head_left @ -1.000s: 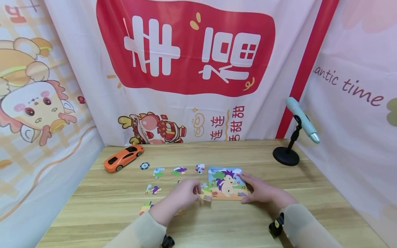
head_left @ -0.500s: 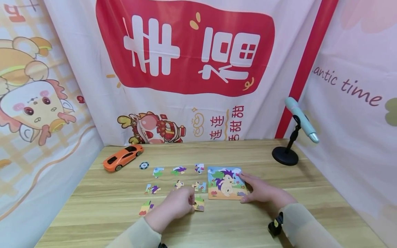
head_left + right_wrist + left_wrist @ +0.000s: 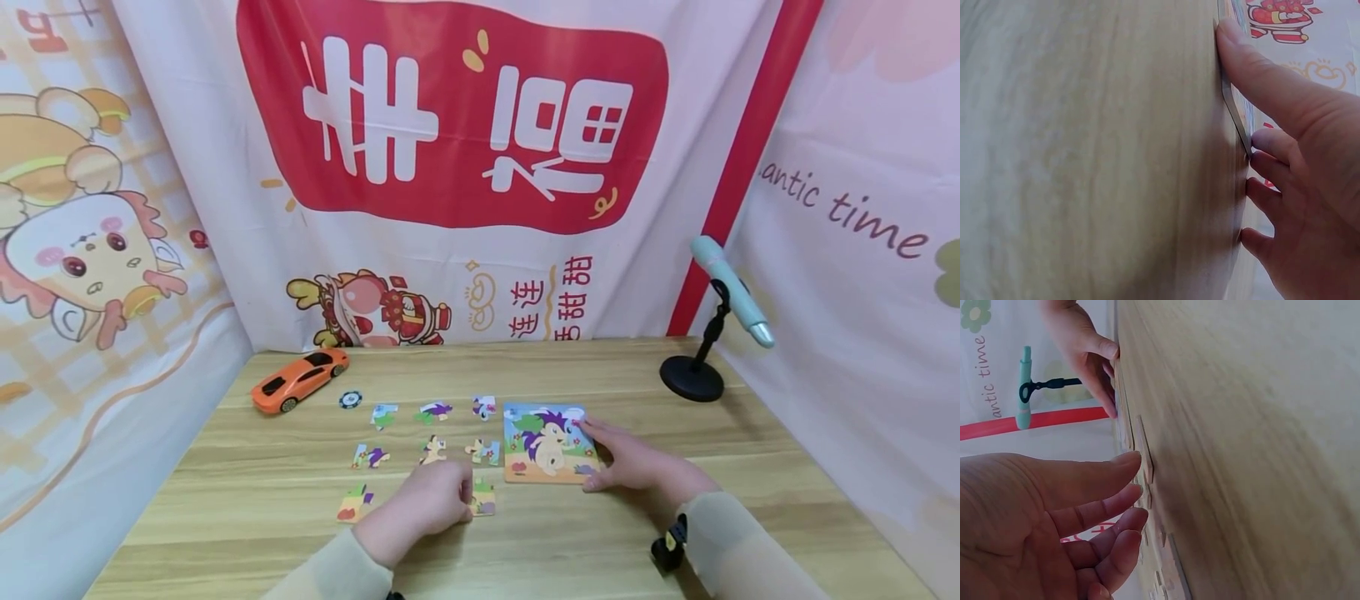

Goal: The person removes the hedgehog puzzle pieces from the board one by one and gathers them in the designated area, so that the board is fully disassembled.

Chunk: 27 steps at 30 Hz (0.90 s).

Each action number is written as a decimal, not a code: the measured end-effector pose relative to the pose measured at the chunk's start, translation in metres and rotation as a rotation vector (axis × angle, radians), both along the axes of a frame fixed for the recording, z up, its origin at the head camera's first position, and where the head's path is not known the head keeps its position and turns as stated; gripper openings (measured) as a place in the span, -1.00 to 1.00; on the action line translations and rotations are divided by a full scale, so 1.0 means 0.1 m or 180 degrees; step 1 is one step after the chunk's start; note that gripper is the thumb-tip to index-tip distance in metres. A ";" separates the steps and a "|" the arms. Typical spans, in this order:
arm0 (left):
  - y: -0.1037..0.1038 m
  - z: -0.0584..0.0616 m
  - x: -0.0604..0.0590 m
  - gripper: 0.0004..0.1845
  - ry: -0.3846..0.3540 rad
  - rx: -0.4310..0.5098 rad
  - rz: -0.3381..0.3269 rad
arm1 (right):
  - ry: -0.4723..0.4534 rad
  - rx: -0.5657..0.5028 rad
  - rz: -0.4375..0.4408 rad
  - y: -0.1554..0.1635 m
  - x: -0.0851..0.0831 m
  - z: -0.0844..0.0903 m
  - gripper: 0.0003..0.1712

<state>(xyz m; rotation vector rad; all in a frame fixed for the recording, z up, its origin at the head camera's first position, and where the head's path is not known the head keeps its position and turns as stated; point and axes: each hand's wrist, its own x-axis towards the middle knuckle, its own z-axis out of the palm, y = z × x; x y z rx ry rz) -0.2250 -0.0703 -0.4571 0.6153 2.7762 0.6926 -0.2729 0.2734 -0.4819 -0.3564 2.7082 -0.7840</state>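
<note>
A square puzzle board [image 3: 547, 443] with a purple-maned animal picture lies on the wooden table [image 3: 525, 542]. My right hand [image 3: 600, 457] rests at its right edge; in the right wrist view the thumb and fingertips of the right hand [image 3: 1254, 94] touch the board's rim [image 3: 1235, 109]. My left hand [image 3: 461, 500] lies left of the board beside a loose piece [image 3: 483, 497], fingers relaxed and holding nothing. In the left wrist view the left hand [image 3: 1132, 487] has its thumb close to that piece [image 3: 1146, 464]. Several other loose pieces [image 3: 433, 450] lie scattered to the left.
An orange toy car [image 3: 298, 380] and a small dark round chip [image 3: 349, 401] sit at the back left. A teal pen on a black stand [image 3: 716, 321] stands at the back right. Printed cloth walls close in the table on three sides.
My left hand moved a piece from the board's lower left corner down and to the left, laid it on the table and let go. The right hand stayed put.
</note>
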 end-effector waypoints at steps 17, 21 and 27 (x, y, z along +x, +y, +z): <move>-0.17 0.10 0.02 -0.76 -0.0199 0.0382 0.0128 | -0.0094 0.0136 0.0097 0.22 0.04 0.09 0.16; -0.24 0.11 -0.02 -0.77 -0.0211 0.0371 0.0207 | -0.0100 0.0142 0.0096 0.29 0.06 0.11 0.18; -0.29 0.24 -0.15 -0.82 0.0074 0.0366 0.0486 | 0.0179 -0.0141 0.0226 0.35 0.06 0.34 0.13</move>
